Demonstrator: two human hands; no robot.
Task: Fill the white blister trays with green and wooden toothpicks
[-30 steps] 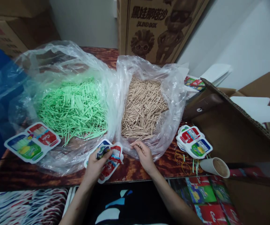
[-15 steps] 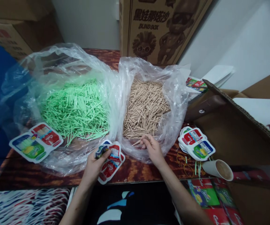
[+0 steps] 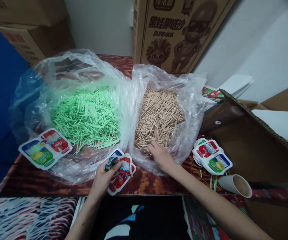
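My left hand (image 3: 104, 176) is closed on printed cards (image 3: 121, 178), die-cut in red, white and blue, with the thumb pressed on top. My right hand (image 3: 160, 156) reaches over the front edge of a clear plastic bag (image 3: 148, 162). Its curled fingers are down at the near side of a heap of thin brown sticks (image 3: 158, 116); the fingertips and whatever is between them are hidden. To the left, a second clear bag (image 3: 84, 61) holds a heap of light green sticks (image 3: 89, 116). A two-part printed card (image 3: 45, 149) lies against that bag's front left.
At the right are a stack of similar cards (image 3: 213, 156), rubber bands (image 3: 196, 171), a few loose green sticks and a tipped paper cup (image 3: 235, 185). An open carton (image 3: 258, 146) stands beyond them. A large cardboard box (image 3: 171, 40) rises behind the bags.
My right hand has moved forward into the near edge of the brown sticks; earlier its fingers pinched a stick just in front. My left hand still holds the cards. The view has shifted slightly.
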